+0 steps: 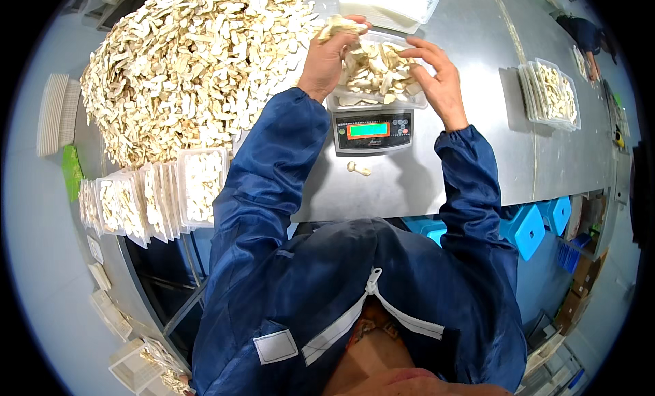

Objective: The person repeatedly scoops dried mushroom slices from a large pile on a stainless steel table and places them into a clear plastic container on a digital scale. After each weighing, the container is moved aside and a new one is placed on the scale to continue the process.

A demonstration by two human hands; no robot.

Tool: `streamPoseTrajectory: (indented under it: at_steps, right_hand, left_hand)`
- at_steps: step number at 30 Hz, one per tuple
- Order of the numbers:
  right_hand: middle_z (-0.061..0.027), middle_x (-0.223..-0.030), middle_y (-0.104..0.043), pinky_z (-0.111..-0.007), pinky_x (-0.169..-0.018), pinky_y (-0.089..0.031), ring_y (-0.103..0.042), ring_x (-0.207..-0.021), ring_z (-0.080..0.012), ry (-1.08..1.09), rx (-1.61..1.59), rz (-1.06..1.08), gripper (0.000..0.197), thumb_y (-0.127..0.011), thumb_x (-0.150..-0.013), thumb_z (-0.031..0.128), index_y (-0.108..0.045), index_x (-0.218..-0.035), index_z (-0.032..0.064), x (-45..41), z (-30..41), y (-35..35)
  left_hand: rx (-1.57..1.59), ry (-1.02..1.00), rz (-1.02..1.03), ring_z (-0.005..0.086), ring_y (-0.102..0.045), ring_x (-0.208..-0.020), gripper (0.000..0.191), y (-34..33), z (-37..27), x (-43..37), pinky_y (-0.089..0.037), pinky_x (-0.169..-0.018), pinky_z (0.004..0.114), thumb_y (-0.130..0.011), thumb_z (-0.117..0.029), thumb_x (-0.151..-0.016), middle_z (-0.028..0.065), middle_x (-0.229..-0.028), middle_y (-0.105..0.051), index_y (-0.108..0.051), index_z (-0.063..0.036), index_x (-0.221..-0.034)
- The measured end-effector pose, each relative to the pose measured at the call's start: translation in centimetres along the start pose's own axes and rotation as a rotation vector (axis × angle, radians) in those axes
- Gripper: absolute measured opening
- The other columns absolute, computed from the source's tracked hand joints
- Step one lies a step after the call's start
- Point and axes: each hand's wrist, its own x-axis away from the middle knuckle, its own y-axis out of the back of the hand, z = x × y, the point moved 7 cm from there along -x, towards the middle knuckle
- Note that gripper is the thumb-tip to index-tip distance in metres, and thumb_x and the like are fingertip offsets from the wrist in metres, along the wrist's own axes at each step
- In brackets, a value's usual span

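A clear plastic tray (378, 106) holding sliced mushrooms (378, 68) sits on a digital scale (374, 131) with a lit green display. My left hand (330, 61) is at the tray's left edge, with mushroom slices (342, 26) held between its thumb and fingers. At the tray's right side, my right hand (437, 79) has its fingers apart over the slices, with nothing seen in its grasp. One small mushroom (358, 169) lies on the metal table in front of the scale.
A big heap of sliced mushrooms (199, 63) covers the table's left. Filled trays (203, 189) line its near left edge; more stacked trays (552, 94) stand at right. Trays (384, 7) are stacked behind the scale. Blue stools (527, 232) stand below. Another person (586, 33) bends over far right.
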Motion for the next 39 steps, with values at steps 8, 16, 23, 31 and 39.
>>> streamPoseTrajectory:
  at_steps: [8,16,23,31,39]
  right_hand:
    - [-0.0137,-0.092,-0.064,-0.033,-0.076,-0.049,-0.062,-0.086,-0.0256,-0.289,-0.116,0.336,0.019,-0.056,-0.076,0.006,-0.065,-0.092,0.0015,11.4,-1.1,-1.6]
    - [-0.0148,-0.092,-0.051,-0.043,-0.071,-0.044,-0.052,-0.084,-0.0330,-0.099,0.196,0.390,0.035,-0.060,-0.071,0.006,-0.054,-0.105,0.0003,21.2,-2.1,-10.1]
    - [-0.0144,-0.088,-0.046,-0.043,-0.067,-0.041,-0.050,-0.081,-0.0320,-0.022,0.345,0.403,0.014,-0.057,-0.073,0.005,-0.049,-0.084,0.0022,22.0,-3.3,-13.2]
    - [-0.0150,-0.083,-0.047,-0.042,-0.065,-0.042,-0.052,-0.075,-0.0327,-0.015,0.367,0.413,0.016,-0.056,-0.071,0.003,-0.047,-0.084,0.0021,22.2,-2.7,-13.3]
    - [-0.0164,-0.081,-0.055,-0.043,-0.064,-0.045,-0.056,-0.073,-0.0356,-0.213,0.049,0.386,0.011,-0.054,-0.080,0.002,-0.047,-0.089,0.0034,21.7,-1.5,-11.5]
  left_hand:
    - [0.148,0.045,-0.029,0.0238,-0.057,-0.109,0.037,1.0,0.0,-1.1,-0.041,-0.098,0.036,-0.047,-0.001,-0.083,0.0150,-0.106,-0.063,-0.050,-0.0011,-0.120]
    - [0.346,0.079,-0.390,0.0302,-0.052,-0.107,0.037,9.9,-0.5,7.0,-0.045,-0.096,0.043,-0.047,-0.002,-0.087,0.0172,-0.111,-0.053,-0.043,-0.0010,-0.123]
    - [0.265,0.167,-0.551,0.0268,-0.057,-0.101,0.032,15.7,1.5,15.7,-0.051,-0.087,0.036,-0.050,-0.015,-0.091,0.0167,-0.107,-0.056,-0.047,-0.0018,-0.121]
    - [0.243,0.321,-0.640,0.0221,-0.063,-0.090,0.035,18.7,5.3,19.9,-0.054,-0.074,0.030,-0.042,-0.030,-0.098,0.0138,-0.103,-0.062,-0.053,-0.0021,-0.117]
    - [0.225,0.413,-0.582,0.0216,-0.064,-0.084,0.035,19.1,7.4,21.2,-0.054,-0.067,0.028,-0.043,-0.028,-0.098,0.0162,-0.099,-0.063,-0.052,0.0008,-0.116]
